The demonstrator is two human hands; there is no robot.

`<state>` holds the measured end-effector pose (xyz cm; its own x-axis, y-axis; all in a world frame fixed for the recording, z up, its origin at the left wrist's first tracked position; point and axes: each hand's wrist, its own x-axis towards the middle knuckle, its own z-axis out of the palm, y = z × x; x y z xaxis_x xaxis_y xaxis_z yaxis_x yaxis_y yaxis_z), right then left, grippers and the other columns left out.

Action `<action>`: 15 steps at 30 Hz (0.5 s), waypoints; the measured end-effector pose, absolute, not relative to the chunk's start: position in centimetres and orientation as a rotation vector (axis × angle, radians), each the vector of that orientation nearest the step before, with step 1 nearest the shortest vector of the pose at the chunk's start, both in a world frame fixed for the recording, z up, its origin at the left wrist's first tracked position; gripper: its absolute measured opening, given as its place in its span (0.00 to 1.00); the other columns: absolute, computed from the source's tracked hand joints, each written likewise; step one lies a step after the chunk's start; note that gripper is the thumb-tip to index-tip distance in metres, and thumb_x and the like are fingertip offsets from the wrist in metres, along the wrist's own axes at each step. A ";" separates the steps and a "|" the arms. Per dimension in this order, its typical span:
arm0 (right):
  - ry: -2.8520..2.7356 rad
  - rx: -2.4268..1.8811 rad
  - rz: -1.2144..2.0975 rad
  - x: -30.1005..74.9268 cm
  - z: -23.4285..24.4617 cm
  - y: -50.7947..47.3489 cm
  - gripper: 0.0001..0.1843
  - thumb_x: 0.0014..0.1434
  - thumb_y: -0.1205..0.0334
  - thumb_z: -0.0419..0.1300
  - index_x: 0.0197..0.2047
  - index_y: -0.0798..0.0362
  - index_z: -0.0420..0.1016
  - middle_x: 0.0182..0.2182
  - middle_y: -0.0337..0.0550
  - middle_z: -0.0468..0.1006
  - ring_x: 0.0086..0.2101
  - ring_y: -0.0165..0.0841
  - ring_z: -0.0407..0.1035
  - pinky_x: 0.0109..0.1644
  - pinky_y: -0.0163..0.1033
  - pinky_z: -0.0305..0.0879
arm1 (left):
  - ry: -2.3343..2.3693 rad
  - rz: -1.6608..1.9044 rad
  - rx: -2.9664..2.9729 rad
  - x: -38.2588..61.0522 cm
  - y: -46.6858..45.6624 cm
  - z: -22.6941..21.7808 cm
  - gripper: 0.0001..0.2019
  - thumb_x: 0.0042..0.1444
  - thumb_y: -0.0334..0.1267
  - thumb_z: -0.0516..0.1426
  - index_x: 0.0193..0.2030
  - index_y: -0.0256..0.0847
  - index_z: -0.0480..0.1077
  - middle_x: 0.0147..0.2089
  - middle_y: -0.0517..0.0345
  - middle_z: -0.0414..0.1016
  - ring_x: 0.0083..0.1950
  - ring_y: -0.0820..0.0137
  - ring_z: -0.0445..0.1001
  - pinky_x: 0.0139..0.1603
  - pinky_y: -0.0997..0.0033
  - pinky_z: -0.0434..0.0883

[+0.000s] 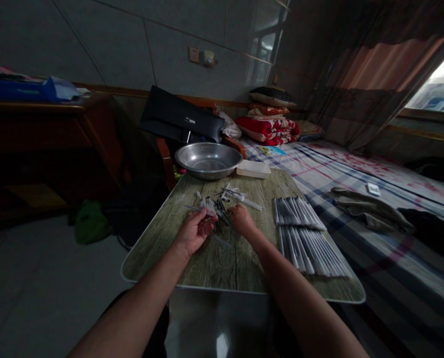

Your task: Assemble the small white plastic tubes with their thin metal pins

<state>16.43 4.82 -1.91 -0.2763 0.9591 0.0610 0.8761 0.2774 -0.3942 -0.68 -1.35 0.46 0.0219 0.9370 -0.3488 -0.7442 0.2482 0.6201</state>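
Note:
My left hand [196,230], palm turned up, is closed on a thin translucent tube that looks like a pen barrel [194,209]. My right hand [241,220] has its fingers pinched together at the right side of a loose heap; whatever they hold is too small to make out. That heap holds thin dark sticks like pen refills [221,208] and several short whitish plastic pieces [207,202]. Past my right hand lies a longer clear tube [250,202]. One more translucent tube [222,242] rests on the wood-patterned table [207,271] between my forearms.
Two rows of pen-like sticks [311,248] lie along the table's right side. A metal basin [209,160] and a shallow white tray [253,169] stand at the far edge. A bed [300,174] adjoins on the right, a wooden desk [57,119] on the left.

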 end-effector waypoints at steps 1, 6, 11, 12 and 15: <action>-2.260 -1.697 0.406 16.2 -1.9 5.0 0.15 0.57 0.71 0.52 0.40 0.58 0.80 0.39 0.54 0.77 0.40 0.35 0.71 0.43 0.34 0.61 | 0.824 1.336 0.321 -0.7 -1.4 0.3 0.02 0.58 0.29 0.56 0.34 0.36 0.70 0.29 0.55 0.78 0.27 0.70 0.79 0.19 0.81 0.71; -2.206 -1.714 0.420 17.2 -1.4 4.4 0.11 0.52 0.74 0.53 0.33 0.58 0.77 0.30 0.49 0.77 0.33 0.34 0.70 0.37 0.35 0.59 | 0.828 1.335 0.369 -0.5 -1.7 0.0 0.02 0.55 0.27 0.58 0.35 0.35 0.71 0.31 0.55 0.79 0.29 0.72 0.79 0.23 0.81 0.73; -1.676 -1.248 0.991 18.7 -0.1 1.0 0.04 0.48 0.68 0.58 0.31 0.54 0.69 0.23 0.36 0.70 0.25 0.29 0.65 0.31 0.34 0.61 | 0.798 1.292 0.332 0.3 -2.2 0.1 0.05 0.55 0.23 0.57 0.34 0.34 0.72 0.32 0.53 0.80 0.32 0.70 0.80 0.31 0.76 0.78; -1.541 -1.124 1.125 18.6 0.1 0.1 0.05 0.48 0.65 0.59 0.32 0.53 0.69 0.22 0.35 0.70 0.24 0.28 0.65 0.30 0.34 0.61 | 0.804 1.283 0.315 0.5 -2.4 0.1 0.05 0.55 0.23 0.56 0.34 0.34 0.72 0.31 0.53 0.80 0.32 0.70 0.80 0.31 0.76 0.77; -1.328 -0.929 1.299 18.0 0.6 -2.0 0.08 0.47 0.62 0.62 0.32 0.53 0.69 0.22 0.34 0.69 0.22 0.27 0.64 0.29 0.34 0.62 | 0.786 1.267 0.302 1.3 -2.8 0.0 0.06 0.56 0.22 0.56 0.35 0.34 0.72 0.31 0.53 0.80 0.31 0.71 0.80 0.31 0.77 0.77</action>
<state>18.02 -1.97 0.65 -0.1880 0.9716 0.1437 -0.1218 0.1221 -0.9850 1.32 -2.79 -0.03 0.0874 0.9294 -0.3585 -0.7343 0.3033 0.6073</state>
